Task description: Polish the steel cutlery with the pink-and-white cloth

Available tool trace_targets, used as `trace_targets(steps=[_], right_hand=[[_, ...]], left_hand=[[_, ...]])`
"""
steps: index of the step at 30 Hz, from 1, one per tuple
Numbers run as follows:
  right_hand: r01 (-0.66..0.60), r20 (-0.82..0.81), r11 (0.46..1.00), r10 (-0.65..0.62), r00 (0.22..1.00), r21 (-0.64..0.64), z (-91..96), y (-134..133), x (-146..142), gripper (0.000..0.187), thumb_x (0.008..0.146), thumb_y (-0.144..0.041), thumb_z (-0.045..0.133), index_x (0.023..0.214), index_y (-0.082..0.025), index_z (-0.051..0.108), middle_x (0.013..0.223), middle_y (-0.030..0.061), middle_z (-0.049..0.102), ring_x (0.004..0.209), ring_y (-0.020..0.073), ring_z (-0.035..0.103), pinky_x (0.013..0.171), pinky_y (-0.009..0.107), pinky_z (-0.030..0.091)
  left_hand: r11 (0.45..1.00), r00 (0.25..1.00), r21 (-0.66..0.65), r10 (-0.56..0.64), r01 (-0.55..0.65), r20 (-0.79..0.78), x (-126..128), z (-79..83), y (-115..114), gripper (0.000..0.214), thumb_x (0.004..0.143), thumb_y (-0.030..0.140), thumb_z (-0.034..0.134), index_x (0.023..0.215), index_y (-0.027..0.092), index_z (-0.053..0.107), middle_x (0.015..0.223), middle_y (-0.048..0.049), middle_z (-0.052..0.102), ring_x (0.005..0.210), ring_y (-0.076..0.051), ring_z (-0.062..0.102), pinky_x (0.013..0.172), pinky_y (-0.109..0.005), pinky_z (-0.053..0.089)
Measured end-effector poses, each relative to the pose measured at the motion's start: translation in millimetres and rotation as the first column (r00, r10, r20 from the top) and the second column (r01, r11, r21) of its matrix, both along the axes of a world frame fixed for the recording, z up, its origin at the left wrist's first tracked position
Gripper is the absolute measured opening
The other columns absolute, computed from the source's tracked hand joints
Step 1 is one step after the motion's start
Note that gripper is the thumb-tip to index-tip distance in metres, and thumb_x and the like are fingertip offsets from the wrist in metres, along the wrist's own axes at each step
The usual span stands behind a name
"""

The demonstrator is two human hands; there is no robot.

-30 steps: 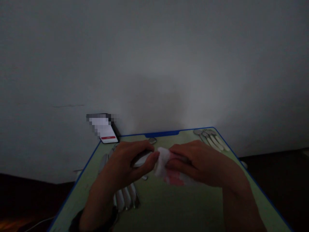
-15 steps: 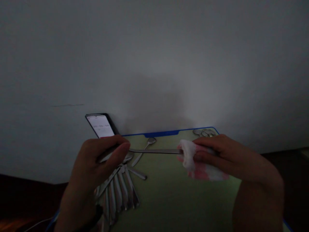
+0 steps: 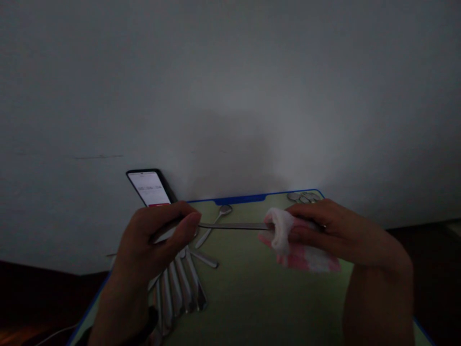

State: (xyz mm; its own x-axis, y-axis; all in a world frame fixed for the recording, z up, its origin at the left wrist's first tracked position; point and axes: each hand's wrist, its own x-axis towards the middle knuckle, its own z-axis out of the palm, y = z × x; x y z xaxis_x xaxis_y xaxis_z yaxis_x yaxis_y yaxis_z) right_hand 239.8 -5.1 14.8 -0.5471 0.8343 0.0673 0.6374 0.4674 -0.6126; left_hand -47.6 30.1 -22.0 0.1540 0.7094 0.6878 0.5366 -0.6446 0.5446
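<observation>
My left hand (image 3: pixel 162 240) is closed around one end of a long metal piece of cutlery (image 3: pixel 234 226), held level above the table. A broader shiny part shows between the thumb and fingers, but I cannot tell whether it is a spoon. My right hand (image 3: pixel 331 230) pinches a folded pink-and-white cloth (image 3: pixel 306 254) around the other end, hiding that tip. Beneath and beside my left hand, several metal cutlery pieces (image 3: pixel 180 288) lie fanned out. A spoon (image 3: pixel 225 210) lies on the table behind the held piece.
The light green table (image 3: pixel 252 298) has a blue rim and stands against a grey wall (image 3: pixel 230 96). A lit phone (image 3: pixel 149 187) leans on the wall at the back left. Several spoons (image 3: pixel 295 196) lie in the far right corner.
My left hand has moved slightly right, toward the cloth, so less of the metal shows between the hands. My right hand keeps its grip on the cloth, nearly in place.
</observation>
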Motion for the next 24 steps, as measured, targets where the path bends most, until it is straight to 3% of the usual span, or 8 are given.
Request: trace_targets(steps=[3,8,14,19,24], right_hand=[[0.014,0.004,1.000,-0.014,1.000,0.005,0.3,-0.9,-0.5,0.035,0.085,-0.043,0.046,0.102,-0.018,0.064,0.071,0.0026,0.066,0.060,0.0117,0.056,0.057,0.023,0.042],[0.006,-0.023,1.000,-0.005,1.000,0.027,0.1,-1.7,0.0,0.035,0.085,-0.044,0.047,0.106,-0.020,0.062,0.079,0.0035,0.068,0.065,0.0125,0.058,0.059,0.023,0.042],[0.049,-0.016,0.998,-0.048,0.999,0.042,-4.3,0.5,3.7,0.036,0.085,-0.045,0.047,0.109,-0.022,0.060,0.087,0.0041,0.067,0.069,0.0133,0.059,0.061,0.024,0.043],[0.027,-0.027,0.998,-0.026,0.999,0.059,-5.2,1.8,3.9,0.037,0.084,-0.045,0.047,0.111,-0.022,0.059,0.089,0.0046,0.067,0.074,0.0149,0.060,0.067,0.025,0.044],[0.016,-0.010,0.998,-0.015,1.000,0.053,-3.1,1.6,2.5,0.037,0.084,-0.045,0.047,0.112,-0.023,0.059,0.091,0.0045,0.068,0.077,0.0154,0.061,0.068,0.025,0.045]], left_hand=[[0.995,0.987,0.014,-0.101,0.104,-0.121,-0.2,4.8,-2.8,0.012,0.075,0.021,0.060,0.063,0.021,0.061,0.045,0.0072,0.052,0.037,-0.007,0.048,0.037,-0.017,0.038],[0.980,0.976,0.079,-0.174,0.185,-0.132,-0.8,14.3,-10.1,0.008,0.075,0.017,0.061,0.070,0.023,0.059,0.053,0.0083,0.055,0.040,-0.005,0.048,0.038,-0.015,0.039],[0.966,0.938,-0.079,-0.258,0.246,-0.233,-2.8,14.6,-10.0,0.006,0.080,0.019,0.058,0.077,0.024,0.059,0.063,0.0059,0.060,0.050,-0.008,0.052,0.047,-0.018,0.042],[0.940,0.918,-0.034,-0.340,0.341,-0.203,1.0,23.4,-10.5,0.010,0.080,0.017,0.055,0.080,0.026,0.059,0.064,0.0060,0.060,0.053,-0.009,0.055,0.049,-0.020,0.044],[0.933,0.913,-0.039,-0.359,0.358,-0.194,2.1,29.1,-13.7,0.014,0.079,0.014,0.056,0.081,0.027,0.059,0.063,0.0067,0.059,0.051,-0.009,0.054,0.046,-0.019,0.044]])
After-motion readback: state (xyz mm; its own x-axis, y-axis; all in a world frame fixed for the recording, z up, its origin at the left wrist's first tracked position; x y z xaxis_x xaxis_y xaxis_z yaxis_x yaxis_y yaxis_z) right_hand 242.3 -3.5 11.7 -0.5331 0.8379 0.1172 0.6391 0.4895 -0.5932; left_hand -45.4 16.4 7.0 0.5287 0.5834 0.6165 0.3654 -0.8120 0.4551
